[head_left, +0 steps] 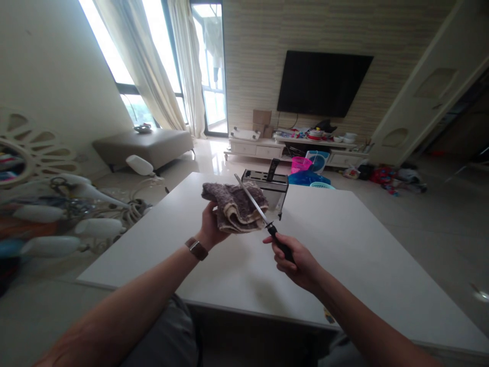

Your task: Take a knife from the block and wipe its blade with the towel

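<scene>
My left hand is closed around a folded brown-and-cream cloth, held up above the white table. In my right hand is the black handle of a honing steel, its fingers wrapped round the grip. The metal rod slants up and left, crossing in front of the cloth; whether it touches the fabric I cannot tell. Just beyond the cloth stands a silver-and-black knife block with one black handle sticking up from its top. The cloth hides part of the block.
A chandelier with white glass shades lies left of the table. Behind the table are a pink basket and blue plastic items. A grey-beige bench stands by the window, and a low TV cabinet runs along the far wall.
</scene>
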A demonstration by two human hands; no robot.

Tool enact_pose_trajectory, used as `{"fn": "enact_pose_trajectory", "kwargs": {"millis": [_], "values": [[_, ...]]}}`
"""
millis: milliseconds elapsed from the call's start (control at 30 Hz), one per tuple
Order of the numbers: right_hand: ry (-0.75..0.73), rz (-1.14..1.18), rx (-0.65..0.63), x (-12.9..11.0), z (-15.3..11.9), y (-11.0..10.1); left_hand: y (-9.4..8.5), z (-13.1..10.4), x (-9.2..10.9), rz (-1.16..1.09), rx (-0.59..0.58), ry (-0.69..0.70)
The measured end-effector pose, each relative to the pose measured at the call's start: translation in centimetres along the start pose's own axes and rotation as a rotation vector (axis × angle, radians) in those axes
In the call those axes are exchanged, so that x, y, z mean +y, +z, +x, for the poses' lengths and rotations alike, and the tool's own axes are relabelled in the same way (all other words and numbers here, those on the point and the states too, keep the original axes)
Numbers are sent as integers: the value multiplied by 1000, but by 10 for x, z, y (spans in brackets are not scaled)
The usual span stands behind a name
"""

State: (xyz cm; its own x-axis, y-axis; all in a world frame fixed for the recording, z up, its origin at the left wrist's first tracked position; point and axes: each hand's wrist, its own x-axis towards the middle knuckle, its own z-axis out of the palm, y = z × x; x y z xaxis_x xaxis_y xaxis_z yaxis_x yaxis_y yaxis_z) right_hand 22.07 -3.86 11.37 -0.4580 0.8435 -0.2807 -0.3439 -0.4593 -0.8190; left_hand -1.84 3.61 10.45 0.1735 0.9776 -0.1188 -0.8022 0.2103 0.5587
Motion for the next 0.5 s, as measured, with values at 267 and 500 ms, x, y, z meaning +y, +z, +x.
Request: {"fn": "enact_pose_trajectory", "kwargs": {"millis": [267,500], "values": [[-16,-71,-11,14,4,12,21,-18,-50,78,-73,-125],[-65,-221,20,15,7,9,16,-8,-56,161,-6,92]]}}
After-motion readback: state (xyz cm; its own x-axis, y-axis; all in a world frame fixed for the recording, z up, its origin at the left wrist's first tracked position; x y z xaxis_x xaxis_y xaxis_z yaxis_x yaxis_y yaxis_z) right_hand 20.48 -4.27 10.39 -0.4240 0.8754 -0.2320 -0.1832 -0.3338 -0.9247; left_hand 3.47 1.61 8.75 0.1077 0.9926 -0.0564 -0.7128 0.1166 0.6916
